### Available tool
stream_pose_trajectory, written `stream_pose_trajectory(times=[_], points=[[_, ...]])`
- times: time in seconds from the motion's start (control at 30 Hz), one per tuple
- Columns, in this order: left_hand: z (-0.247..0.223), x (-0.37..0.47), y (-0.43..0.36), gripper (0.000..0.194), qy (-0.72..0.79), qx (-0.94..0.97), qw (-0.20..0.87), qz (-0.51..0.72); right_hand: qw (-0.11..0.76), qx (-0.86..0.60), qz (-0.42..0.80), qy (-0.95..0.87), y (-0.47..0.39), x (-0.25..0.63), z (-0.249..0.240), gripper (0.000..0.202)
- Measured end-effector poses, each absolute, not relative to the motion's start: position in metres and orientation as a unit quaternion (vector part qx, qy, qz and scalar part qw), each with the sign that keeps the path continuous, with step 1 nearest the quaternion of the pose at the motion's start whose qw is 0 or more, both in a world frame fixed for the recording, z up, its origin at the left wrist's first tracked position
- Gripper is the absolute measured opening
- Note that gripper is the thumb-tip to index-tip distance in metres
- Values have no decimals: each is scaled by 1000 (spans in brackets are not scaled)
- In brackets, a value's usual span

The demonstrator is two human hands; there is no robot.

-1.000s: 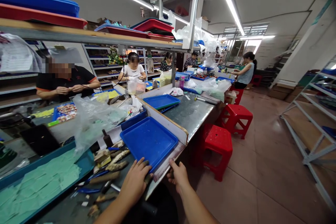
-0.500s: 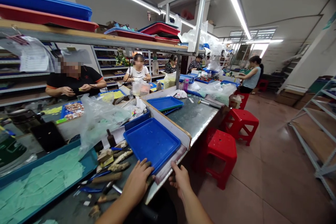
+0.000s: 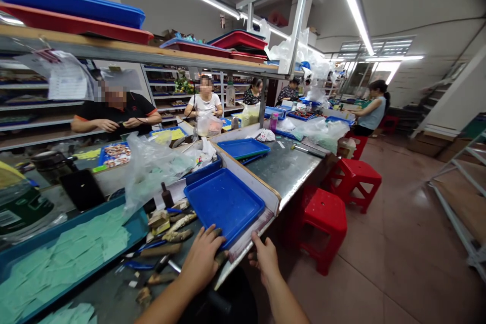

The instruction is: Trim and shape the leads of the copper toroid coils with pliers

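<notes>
A blue plastic tray (image 3: 228, 202) lies on the bench near its front corner, with nothing in it. My left hand (image 3: 202, 260) rests at the tray's near edge, fingers spread; dark brown patches show by its fingertips and thumb, and I cannot tell what they are. At the bench's front edge is my right hand (image 3: 266, 259), just right of the tray. Its forefinger reaches up to the edge and the other fingers are loosely bent, with nothing visible in them. Pliers and other hand tools (image 3: 161, 250) lie in a heap left of my left hand.
A teal tray (image 3: 142, 228) of green slips stands at the left. Behind are a clear plastic bag (image 3: 142, 169), a small dark bottle (image 3: 166, 195) and a low divider (image 3: 271, 190). Red stools (image 3: 324, 212) stand at the right. Several people sit at benches beyond.
The whole view has swung slightly left, so everything sits further right in the picture. Both hands keep nearly the same place by the tray.
</notes>
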State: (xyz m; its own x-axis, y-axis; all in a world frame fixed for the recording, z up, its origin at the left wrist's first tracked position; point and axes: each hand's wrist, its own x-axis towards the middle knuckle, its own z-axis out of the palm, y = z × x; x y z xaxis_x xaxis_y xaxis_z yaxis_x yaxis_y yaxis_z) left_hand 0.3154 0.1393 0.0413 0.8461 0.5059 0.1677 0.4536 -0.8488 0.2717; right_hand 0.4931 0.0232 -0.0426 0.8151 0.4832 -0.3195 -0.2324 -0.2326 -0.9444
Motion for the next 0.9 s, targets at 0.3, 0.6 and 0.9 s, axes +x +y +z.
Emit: stream_pose_trajectory(times=[0.3,0.6,0.9], points=[[53,302,158,25,218,965,96,111,543,-769,4,-337,7,484,-44,53],[46,302,157,23,222,962,98,125,471,-791,-88,-381,16,473,-67,63],[46,303,159,25,217,960,108,139,452,-798,-83,-390,14,467,-58,67]])
